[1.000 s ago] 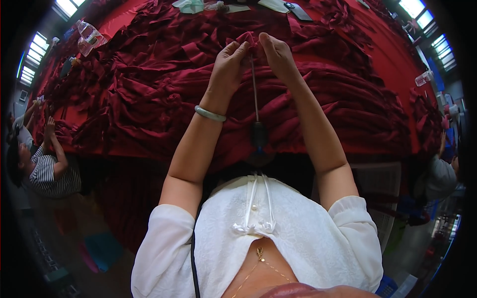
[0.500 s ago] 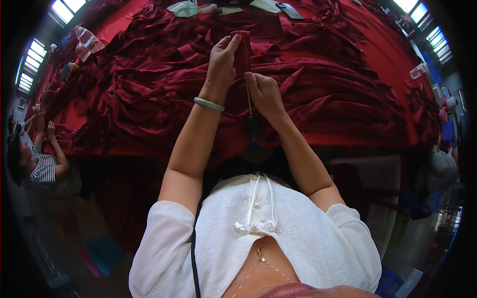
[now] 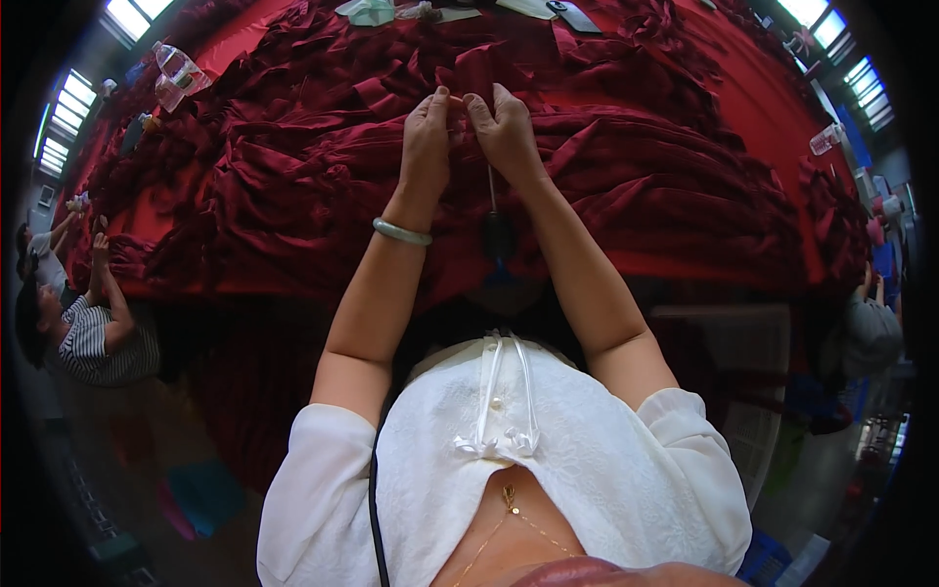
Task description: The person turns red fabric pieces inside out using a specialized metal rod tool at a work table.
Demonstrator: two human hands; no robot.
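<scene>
I see both grips, left hand and right hand, pinching red cloth heaped across the surface, bottles far left.

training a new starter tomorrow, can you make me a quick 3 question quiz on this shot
1. True or false: the left hand and the right hand are pinching the dark red fabric close together.
2. Which wrist wears the pale green bangle? A) left B) right C) neither
3. Fill in: a clear plastic ______ lies at the far left end of the table.

Key: 1 true; 2 A; 3 bottle
</scene>
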